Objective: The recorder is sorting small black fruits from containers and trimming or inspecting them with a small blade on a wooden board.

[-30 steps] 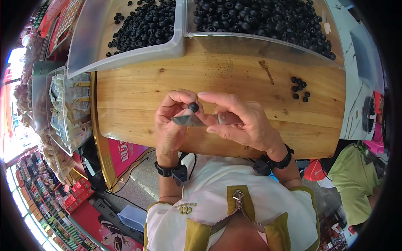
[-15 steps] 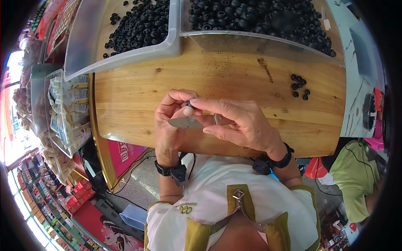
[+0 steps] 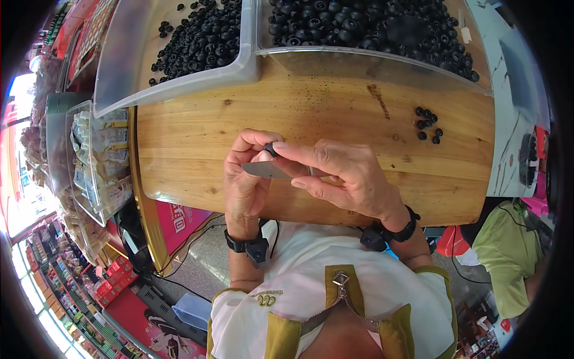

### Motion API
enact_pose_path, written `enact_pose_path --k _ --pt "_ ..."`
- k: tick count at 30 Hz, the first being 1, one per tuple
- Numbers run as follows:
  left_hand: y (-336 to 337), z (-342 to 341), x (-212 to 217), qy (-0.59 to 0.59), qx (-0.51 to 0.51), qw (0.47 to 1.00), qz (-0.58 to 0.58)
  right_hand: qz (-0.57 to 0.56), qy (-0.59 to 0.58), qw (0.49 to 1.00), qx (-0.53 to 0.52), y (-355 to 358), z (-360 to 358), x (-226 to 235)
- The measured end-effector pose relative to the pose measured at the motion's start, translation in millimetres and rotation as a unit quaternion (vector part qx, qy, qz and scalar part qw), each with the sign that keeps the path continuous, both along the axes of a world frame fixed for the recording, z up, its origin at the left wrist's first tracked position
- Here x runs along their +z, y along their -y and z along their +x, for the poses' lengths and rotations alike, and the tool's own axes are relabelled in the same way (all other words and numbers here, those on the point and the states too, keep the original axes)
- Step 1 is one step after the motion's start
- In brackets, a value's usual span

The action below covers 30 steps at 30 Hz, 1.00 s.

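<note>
My left hand pinches a small round black part between thumb and fingers, above the wooden table. The index fingertip of my right hand touches the same part from the right. Gripped in my right hand is a small knife; its silvery blade points left, just below the black part and in front of my left palm. Most of the knife's handle is hidden by my fingers.
A clear bin at the back left and another beside it hold many similar black parts. Several loose ones lie on the table at right. Packets fill a clear box at left. Another person's green garment shows at right.
The black part has turned slightly between my fingers, and the knife blade has tilted a little. Both hands stay in nearly the same place.
</note>
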<state>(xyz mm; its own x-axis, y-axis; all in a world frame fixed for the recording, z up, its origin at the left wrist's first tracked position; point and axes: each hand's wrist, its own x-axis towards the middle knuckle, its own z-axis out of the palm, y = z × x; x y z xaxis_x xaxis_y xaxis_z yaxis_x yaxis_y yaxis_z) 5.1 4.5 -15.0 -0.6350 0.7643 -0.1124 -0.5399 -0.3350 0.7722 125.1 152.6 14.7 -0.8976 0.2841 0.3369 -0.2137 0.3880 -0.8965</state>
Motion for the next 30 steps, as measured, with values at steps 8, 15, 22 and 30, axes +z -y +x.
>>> enact_pose_path --k 8,15,22,30 --pt "-8.7 -7.2 2.7 0.068 -0.02 0.994 0.081 0.009 -0.02 1.0 0.013 -2.8 3.6 4.1" --pt "-8.4 -68.6 80.5 -0.41 0.221 0.881 -0.082 -0.076 -0.037 0.996 -0.013 -1.9 9.8 8.2" --pt "-77.2 -64.4 116.1 -0.644 0.13 0.738 -0.157 -0.084 -0.076 0.993 -0.03 -8.2 14.0 12.8" --pt "-157.7 -54.5 112.9 -0.685 -0.11 0.697 -0.179 -0.109 -0.126 0.984 -0.056 -11.3 15.3 17.9"
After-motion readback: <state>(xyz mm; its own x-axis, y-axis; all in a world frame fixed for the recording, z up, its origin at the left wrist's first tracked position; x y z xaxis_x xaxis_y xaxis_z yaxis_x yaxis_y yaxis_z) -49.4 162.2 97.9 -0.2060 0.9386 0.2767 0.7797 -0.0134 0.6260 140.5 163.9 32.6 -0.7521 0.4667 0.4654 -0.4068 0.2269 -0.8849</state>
